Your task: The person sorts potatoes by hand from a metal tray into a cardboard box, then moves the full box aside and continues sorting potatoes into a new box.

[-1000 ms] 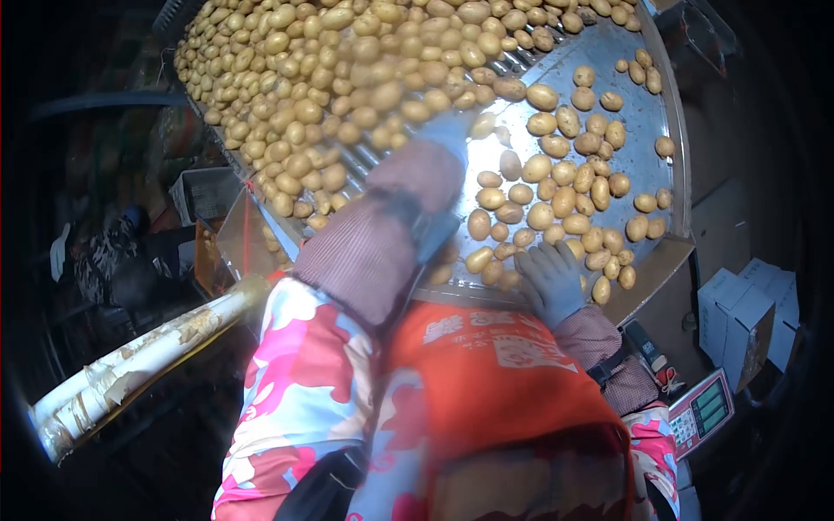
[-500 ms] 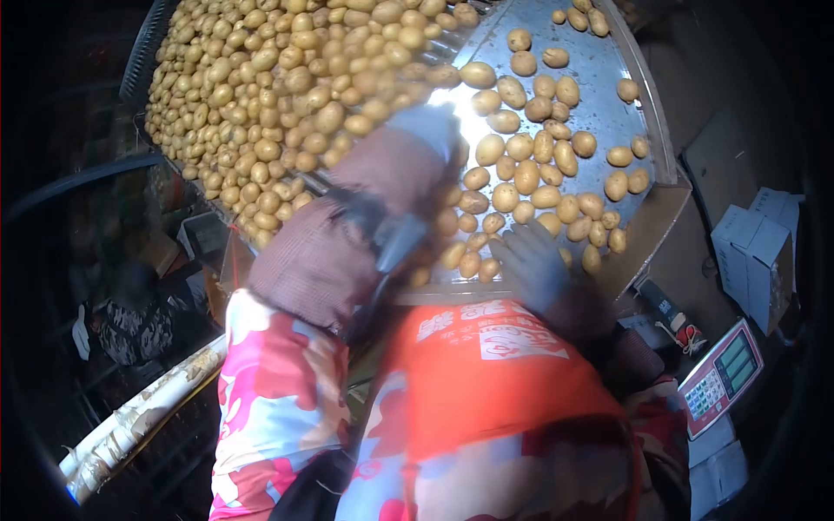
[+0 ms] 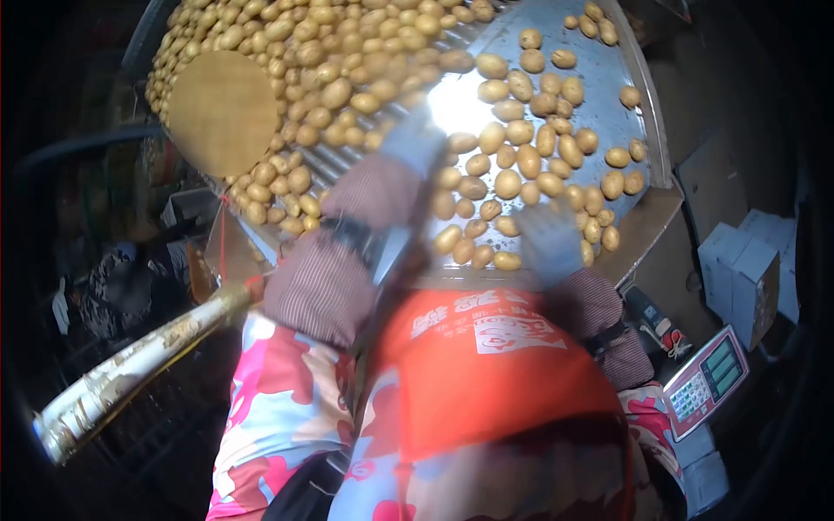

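Note:
My left hand (image 3: 417, 139), in a pale glove and smeared by motion, is at the edge between the potato pile (image 3: 339, 78) and the metal tray (image 3: 608, 95). Its fingers cannot be made out. Bare rollers (image 3: 326, 161) show beside that wrist. My right hand (image 3: 552, 239), in a greyish glove, lies low over the tray with its fingers stretched out, next to several loose potatoes (image 3: 530, 161). I see nothing held in it. More potatoes are spread across the tray, and a bright glare hides part of the metal.
A round tan patch (image 3: 224, 113) covers part of the pile. A worn white pole (image 3: 130, 373) slants at lower left, near another person (image 3: 126, 286). On the right are a cardboard flap (image 3: 647, 234), white boxes (image 3: 738, 278) and a scale with keypad (image 3: 705, 382).
My left hand has moved left, towards the pile. My right hand has shifted slightly right and up. More rollers are exposed, and the round tan patch has appeared over the pile.

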Demonstrator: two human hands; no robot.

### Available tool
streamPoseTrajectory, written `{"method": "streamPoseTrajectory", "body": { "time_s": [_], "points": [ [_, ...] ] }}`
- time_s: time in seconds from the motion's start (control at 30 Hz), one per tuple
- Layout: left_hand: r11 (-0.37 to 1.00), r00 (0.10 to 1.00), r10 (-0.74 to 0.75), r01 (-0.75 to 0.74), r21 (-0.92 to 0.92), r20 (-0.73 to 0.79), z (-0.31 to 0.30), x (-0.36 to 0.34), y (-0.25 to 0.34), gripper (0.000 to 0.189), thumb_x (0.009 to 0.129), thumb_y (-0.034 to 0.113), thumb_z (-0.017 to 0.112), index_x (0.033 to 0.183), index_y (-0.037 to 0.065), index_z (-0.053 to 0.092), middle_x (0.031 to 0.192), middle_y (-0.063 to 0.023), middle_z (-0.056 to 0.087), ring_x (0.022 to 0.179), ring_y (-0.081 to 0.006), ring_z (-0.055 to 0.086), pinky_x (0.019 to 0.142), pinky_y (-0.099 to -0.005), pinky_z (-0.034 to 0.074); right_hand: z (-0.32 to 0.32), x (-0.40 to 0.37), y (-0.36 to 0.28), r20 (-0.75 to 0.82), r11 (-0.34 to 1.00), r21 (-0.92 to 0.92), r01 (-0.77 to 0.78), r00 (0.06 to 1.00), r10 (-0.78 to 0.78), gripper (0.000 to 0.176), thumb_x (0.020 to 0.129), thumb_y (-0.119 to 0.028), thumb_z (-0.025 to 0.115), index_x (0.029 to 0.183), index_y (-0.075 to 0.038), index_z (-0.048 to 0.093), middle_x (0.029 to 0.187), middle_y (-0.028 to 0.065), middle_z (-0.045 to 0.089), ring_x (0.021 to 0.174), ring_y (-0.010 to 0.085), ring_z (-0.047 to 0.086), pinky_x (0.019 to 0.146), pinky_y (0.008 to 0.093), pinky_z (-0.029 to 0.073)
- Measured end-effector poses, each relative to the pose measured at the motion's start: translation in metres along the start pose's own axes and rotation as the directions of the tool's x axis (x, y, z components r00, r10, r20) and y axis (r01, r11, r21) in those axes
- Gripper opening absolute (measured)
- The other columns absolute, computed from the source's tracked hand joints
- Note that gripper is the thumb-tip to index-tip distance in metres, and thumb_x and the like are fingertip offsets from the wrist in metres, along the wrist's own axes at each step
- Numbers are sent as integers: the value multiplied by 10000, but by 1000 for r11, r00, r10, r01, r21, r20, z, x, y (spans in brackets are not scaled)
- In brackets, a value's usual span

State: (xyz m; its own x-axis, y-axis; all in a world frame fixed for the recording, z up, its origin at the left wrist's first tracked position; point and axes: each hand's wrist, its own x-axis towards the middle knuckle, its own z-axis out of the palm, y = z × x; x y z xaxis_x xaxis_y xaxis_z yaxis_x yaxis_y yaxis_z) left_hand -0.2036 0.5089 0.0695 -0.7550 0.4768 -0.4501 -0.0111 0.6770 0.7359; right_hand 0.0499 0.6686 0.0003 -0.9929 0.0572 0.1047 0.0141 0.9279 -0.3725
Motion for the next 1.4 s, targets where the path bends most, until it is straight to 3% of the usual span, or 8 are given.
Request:
{"method": "streamPoseTrajectory", "body": {
  "time_s": [0.1, 0.6, 0.7, 0.77, 0.83, 0.97, 1.13, 1.4],
  "points": [
    [635, 982, -180, 164, -755, 62, -4, -67, -59, 225, 941, 236, 655, 1079, 66, 606, 721, -56, 608, 534, -126, 546, 491, -254, 419, -11, 36, 11, 149, 977, -189, -95, 981, 124, 370, 802, -49, 611, 1164, -92, 680, 969, 109, 671, 924, 319, 632, 989, 477, 470],
    [-462, 698, -696, -253, -850, 171, 23, -394, -294, 173, 1004, 266, 662, 1116, 134, 665, 824, 14, 609, 715, -83, 623, 585, -207, 506, -23, 178, -136, 444, 982, -39, 187, 883, -151, 421, 914, -323, 688, 1292, -152, 624, 1239, 198, 663, 1094, 388, 667, 931, 448, 530],
    [-441, 920, -290, -374, -816, -264, 50, -504, -390, 225, 1011, 277, 649, 1156, 107, 669, 835, -30, 660, 741, -157, 664, 608, -287, 551, -14, 184, -148, 476, 975, -47, 218, 863, -170, 442, 897, -321, 706, 1301, -165, 618, 1253, 205, 648, 1087, 390, 670, 922, 451, 537],
    [372, 517, -805, 58, -927, -291, 19, -550, -346, 307, 999, 335, 639, 1196, 102, 671, 992, -49, 684, 918, -190, 671, 753, -323, 560, -11, 186, -153, 483, 975, -40, 220, 858, -174, 458, 886, -319, 718, 1307, -174, 614, 1262, 209, 637, 1083, 392, 671, 917, 452, 542],
    [451, 96, -736, 808, -379, -670, -9, -552, -303, 389, 988, 394, 629, 1235, 97, 673, 1150, -68, 709, 1095, -224, 677, 897, -360, 569, -14, 183, -150, 480, 979, -27, 202, 862, -164, 474, 875, -318, 730, 1313, -183, 611, 1271, 213, 627, 1078, 393, 673, 912, 454, 547],
    [69, 364, -917, -264, -962, -165, 13, -568, -421, 399, 1056, 372, 485, 1342, 110, 581, 1230, -130, 675, 1113, -261, 649, 935, -424, 533, -22, 175, -140, 491, 996, 82, 19, 869, -57, 509, 852, -315, 754, 1325, -201, 603, 1289, 222, 607, 1069, 396, 676, 901, 457, 557],
    [-67, 614, -768, 202, -977, 180, -42, -435, -287, 436, 1036, 309, 495, 1430, 122, 499, 1163, -136, 707, 919, -211, 682, 744, -336, 542, -37, 152, -125, 640, 754, 314, -577, 716, 280, 556, 824, -311, 784, 1339, -223, 594, 1312, 233, 581, 1059, 399, 680, 887, 460, 569],
    [427, 813, -388, 576, -697, 434, -27, -273, -177, 543, 1006, 438, 518, 1405, 71, 535, 1202, -127, 703, 882, -223, 671, 730, -329, 532, -25, 78, -27, 231, 918, -351, 182, 967, -103, 484, 840, -306, 733, 1308, -213, 652, 1369, 196, 574, 1074, 351, 676, 935, 486, 539]
  ]
}}
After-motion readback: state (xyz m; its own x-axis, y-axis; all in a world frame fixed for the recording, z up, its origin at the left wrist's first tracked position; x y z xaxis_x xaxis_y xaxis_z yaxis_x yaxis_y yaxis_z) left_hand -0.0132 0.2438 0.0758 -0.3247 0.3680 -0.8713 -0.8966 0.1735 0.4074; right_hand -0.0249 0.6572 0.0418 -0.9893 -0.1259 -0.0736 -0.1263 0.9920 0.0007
